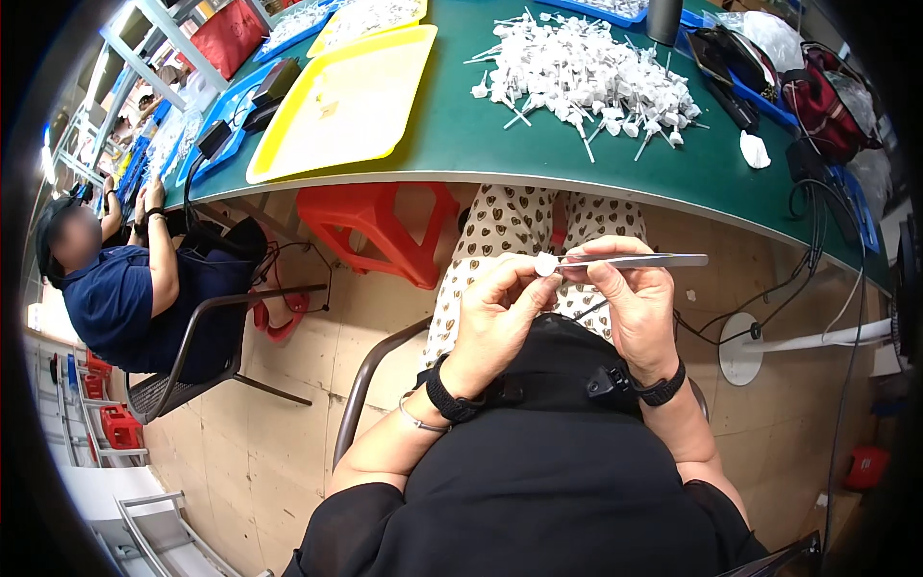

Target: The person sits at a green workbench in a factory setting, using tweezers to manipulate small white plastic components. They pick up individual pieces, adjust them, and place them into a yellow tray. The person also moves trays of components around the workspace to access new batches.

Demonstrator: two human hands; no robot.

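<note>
My left hand [498,313] pinches a small white plastic part [546,264] between thumb and fingertips, above my lap. Metal tweezers [663,260] are held in my right hand [630,303], fingers closed round them. The tweezers' tips point left and meet the white part or lie right beside it; my fingers partly hide that spot. On the green table [452,144] in front of me spreads a large heap of similar white parts [596,82] with thin stems.
A yellow tray [409,87] lies left of the heap, with blue trays beyond. Cables [815,207] hang at the table's right end, near a white stand [740,351]. A red stool [380,231] is under the table. A person [144,288] sits at left.
</note>
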